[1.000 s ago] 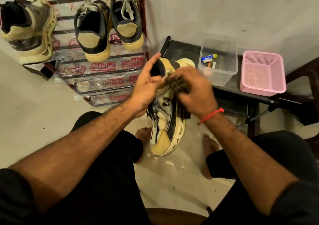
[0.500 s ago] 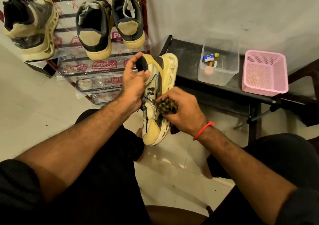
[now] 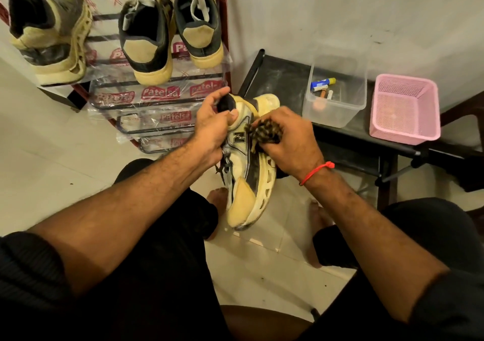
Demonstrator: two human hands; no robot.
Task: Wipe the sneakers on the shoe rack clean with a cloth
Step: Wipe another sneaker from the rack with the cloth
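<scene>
Our right hand [image 3: 290, 136] has slid the cloth [image 3: 264, 132] back up from the sole to the heel side of the sneaker [image 3: 247, 162] w/ the "N" logo since half a sec ago. We grip the cloth bunched in the right hand, pressed to the shoe. Our left hand [image 3: 213, 123] clamps its collar, toe down btwn our knees; three more sneakers sit on the shoe rack [image 3: 157, 100].

The left hand [image 3: 212, 128] grips the collar of a cream sneaker [image 3: 246, 173] while the right hand [image 3: 290, 139] presses a bunched dark cloth [image 3: 265, 131] against its side.
</scene>
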